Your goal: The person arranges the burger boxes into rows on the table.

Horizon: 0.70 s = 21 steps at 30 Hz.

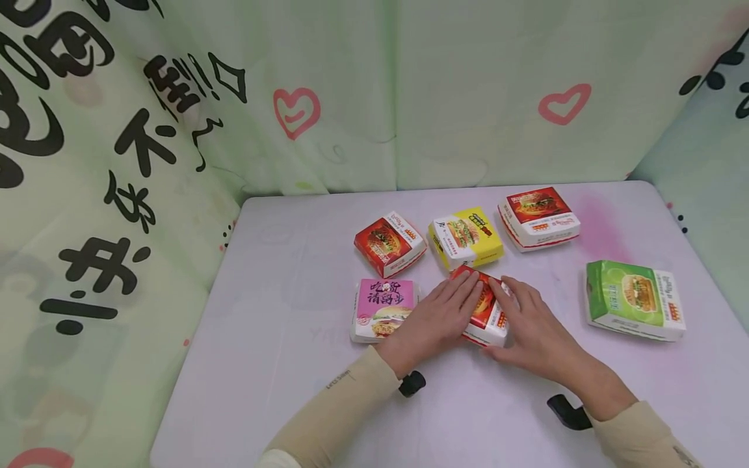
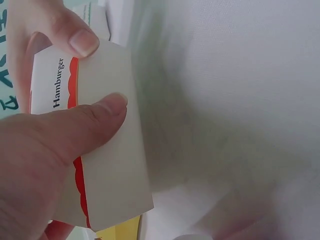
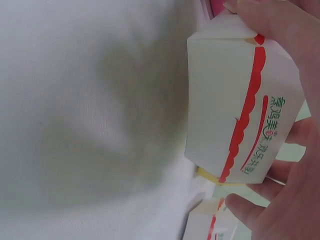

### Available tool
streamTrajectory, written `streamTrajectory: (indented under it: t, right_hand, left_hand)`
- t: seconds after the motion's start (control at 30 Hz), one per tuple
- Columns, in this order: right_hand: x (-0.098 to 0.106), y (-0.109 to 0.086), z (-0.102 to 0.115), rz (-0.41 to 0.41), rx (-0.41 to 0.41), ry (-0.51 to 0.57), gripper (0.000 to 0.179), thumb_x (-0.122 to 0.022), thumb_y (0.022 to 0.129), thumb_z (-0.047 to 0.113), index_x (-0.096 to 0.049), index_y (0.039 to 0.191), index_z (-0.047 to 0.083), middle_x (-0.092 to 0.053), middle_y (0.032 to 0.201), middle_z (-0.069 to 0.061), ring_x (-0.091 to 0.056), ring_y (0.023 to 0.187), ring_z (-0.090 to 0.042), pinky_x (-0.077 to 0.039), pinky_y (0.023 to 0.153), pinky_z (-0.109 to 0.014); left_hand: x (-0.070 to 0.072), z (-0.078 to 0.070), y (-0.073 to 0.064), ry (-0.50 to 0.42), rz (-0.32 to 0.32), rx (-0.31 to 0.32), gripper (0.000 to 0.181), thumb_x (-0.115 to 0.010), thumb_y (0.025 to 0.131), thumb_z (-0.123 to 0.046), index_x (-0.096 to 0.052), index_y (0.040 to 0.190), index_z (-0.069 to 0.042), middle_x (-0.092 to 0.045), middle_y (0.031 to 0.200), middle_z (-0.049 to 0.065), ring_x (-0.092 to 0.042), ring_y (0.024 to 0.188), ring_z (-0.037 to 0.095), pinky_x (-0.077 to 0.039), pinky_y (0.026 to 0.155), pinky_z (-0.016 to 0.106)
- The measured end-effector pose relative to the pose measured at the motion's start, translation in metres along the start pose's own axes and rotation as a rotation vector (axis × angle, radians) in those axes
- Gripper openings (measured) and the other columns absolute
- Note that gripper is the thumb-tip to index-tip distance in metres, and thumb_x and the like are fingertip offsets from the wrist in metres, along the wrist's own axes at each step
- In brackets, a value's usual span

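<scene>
Both hands hold a red-and-white hamburger box (image 1: 489, 311) at the front middle of the table. My left hand (image 1: 437, 317) lies over its left part, fingers across the red lid. In the left wrist view its thumb presses the box's white side (image 2: 112, 170), and the right hand's thumb touches the same box higher up. My right hand (image 1: 539, 333) grips the box's right end, thumb in front and fingers behind; the right wrist view shows the box's white side (image 3: 220, 95) with a red scalloped edge. The fingers hide much of the lid.
A pink-purple box (image 1: 383, 305) sits just left of the left hand. Behind stand a red box (image 1: 389, 244), a yellow box (image 1: 468, 237) and another red-and-white box (image 1: 539, 218). A green box (image 1: 634, 299) lies at right on the white table (image 1: 281, 364). Printed curtains surround it.
</scene>
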State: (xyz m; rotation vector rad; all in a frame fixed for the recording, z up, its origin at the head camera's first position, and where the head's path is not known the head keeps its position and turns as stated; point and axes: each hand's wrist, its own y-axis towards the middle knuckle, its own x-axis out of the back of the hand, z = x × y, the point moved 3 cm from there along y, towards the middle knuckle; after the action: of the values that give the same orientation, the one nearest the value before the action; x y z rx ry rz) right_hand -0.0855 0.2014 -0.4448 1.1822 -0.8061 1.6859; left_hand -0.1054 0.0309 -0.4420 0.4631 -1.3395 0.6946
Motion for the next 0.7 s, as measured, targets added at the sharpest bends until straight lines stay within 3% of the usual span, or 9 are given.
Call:
streamTrajectory:
  t: [0.17, 0.4, 0.57, 0.7]
  right_hand:
    - [0.002, -0.003, -0.002, 0.018, 0.029, 0.018, 0.120, -0.088, 0.067, 0.048, -0.020, 0.158, 0.008, -0.026, 0.155, -0.025, -0.030, 0.136, -0.044, -0.040, 0.105, -0.066]
    - [0.007, -0.005, -0.008, 0.067, 0.073, 0.069, 0.121, -0.090, 0.069, 0.038, -0.014, 0.159, 0.012, -0.022, 0.157, -0.022, -0.031, 0.137, -0.041, -0.045, 0.103, -0.063]
    - [0.009, -0.003, -0.011, 0.059, 0.049, 0.071, 0.117, -0.089, 0.071, 0.020, -0.013, 0.159, 0.011, -0.028, 0.154, -0.023, -0.038, 0.134, -0.042, -0.049, 0.099, -0.059]
    - [0.010, -0.003, -0.011, 0.049, 0.049, 0.070, 0.111, -0.088, 0.073, 0.018, -0.017, 0.158, 0.009, -0.039, 0.147, -0.023, -0.046, 0.129, -0.040, -0.052, 0.096, -0.057]
  left_hand:
    - [-0.001, 0.003, -0.002, 0.004, 0.003, -0.029, 0.087, -0.062, 0.096, -0.042, -0.013, 0.160, -0.011, -0.012, 0.168, 0.005, -0.007, 0.156, 0.021, -0.015, 0.126, 0.034]
    - [0.000, 0.011, -0.004, -0.092, 0.045, -0.070, 0.094, -0.063, 0.094, -0.046, -0.007, 0.161, -0.013, -0.008, 0.169, 0.002, 0.000, 0.156, 0.019, -0.010, 0.126, 0.031]
    - [0.001, 0.013, -0.004, -0.114, 0.013, -0.112, 0.091, -0.063, 0.095, -0.040, -0.006, 0.161, -0.013, -0.007, 0.169, 0.001, -0.001, 0.156, 0.018, -0.012, 0.125, 0.030]
    - [0.000, 0.014, -0.005, -0.125, -0.023, -0.121, 0.089, -0.064, 0.095, -0.037, -0.008, 0.161, -0.016, -0.010, 0.168, 0.001, -0.005, 0.156, 0.019, -0.015, 0.125, 0.029]
